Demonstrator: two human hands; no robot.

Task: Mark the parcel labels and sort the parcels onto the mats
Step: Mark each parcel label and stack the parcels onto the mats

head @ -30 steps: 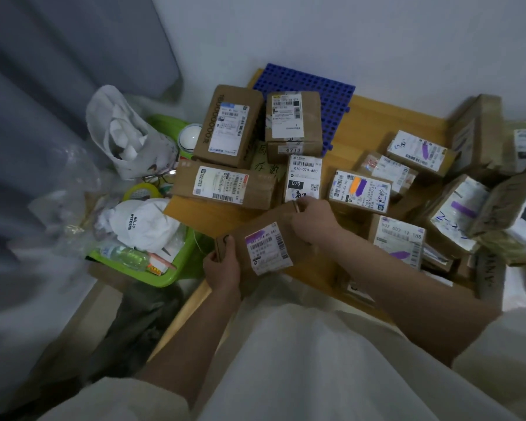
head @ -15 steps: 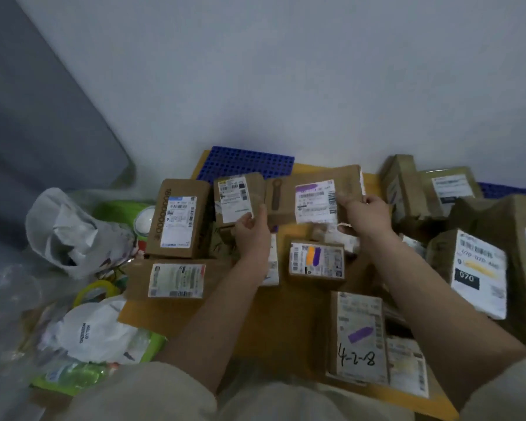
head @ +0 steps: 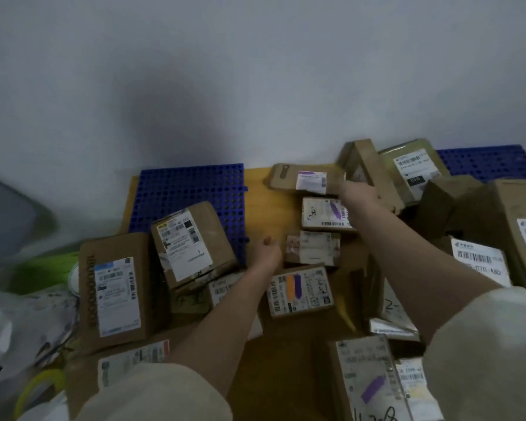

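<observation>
Against the white wall (head: 255,71), a wooden board (head: 261,208) carries the parcels beside a blue mat (head: 189,189). Since the earlier frame the flat parcel (head: 304,179) has gone to the far edge, held only by the right hand (head: 357,192), fingers closed on its right end. Left hand (head: 266,253) has let go, loosely curled, holding nothing, over bare board

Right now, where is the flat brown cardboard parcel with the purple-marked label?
The flat brown parcel lies far centre by the wall, at the right hand, behind another purple-marked box.
</observation>
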